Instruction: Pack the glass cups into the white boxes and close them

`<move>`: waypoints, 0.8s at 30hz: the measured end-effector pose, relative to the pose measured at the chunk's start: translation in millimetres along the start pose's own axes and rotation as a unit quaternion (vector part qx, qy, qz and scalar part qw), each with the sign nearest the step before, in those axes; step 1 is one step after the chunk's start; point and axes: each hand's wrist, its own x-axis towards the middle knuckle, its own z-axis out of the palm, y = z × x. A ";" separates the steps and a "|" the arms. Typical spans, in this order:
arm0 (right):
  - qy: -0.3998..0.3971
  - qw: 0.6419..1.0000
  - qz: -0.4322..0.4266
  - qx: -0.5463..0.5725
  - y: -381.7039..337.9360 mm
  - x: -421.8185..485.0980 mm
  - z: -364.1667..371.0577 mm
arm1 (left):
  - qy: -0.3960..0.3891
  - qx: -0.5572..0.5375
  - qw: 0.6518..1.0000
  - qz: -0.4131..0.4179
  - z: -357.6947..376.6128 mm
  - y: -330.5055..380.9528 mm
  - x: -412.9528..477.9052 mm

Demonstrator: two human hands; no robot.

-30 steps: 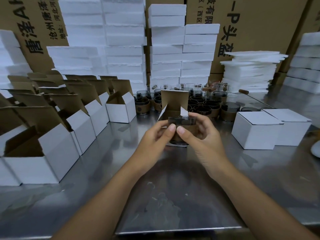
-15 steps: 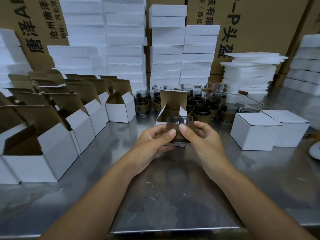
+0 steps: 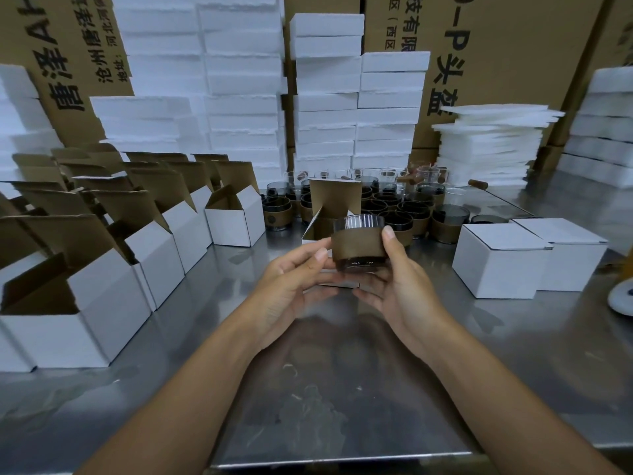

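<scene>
Left grip (image 3: 294, 274) and right grip (image 3: 402, 286) together grasping a brown-sleeved glass cup (image 3: 358, 246), held upright between them above the table (image 3: 342, 389), open white box (image 3: 334, 200) just behind the cup, closed white boxes (image 3: 496, 262) beyond the right grip

The tabletop (image 3: 342, 389) is shiny grey metal. On its left side stand rows of open white boxes (image 3: 113, 296), with their brown flaps up. One more open box (image 3: 334, 200) stands alone in the middle. Just behind it is a bunch of glass cups (image 3: 407, 214) with brown bands, packed close together. On the right sit two closed white boxes (image 3: 496, 265), touching each other. At the back are tall stacks of white foam blocks (image 3: 325, 108) and a pile of thin foam sheets (image 3: 489, 145). A round white thing (image 3: 621, 299) shows at the right edge.
</scene>
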 end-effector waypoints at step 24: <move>0.001 0.988 -0.135 -0.072 2.8 -7.4 4.8 | -0.018 0.010 0.999 -0.025 3.4 -2.9 1.2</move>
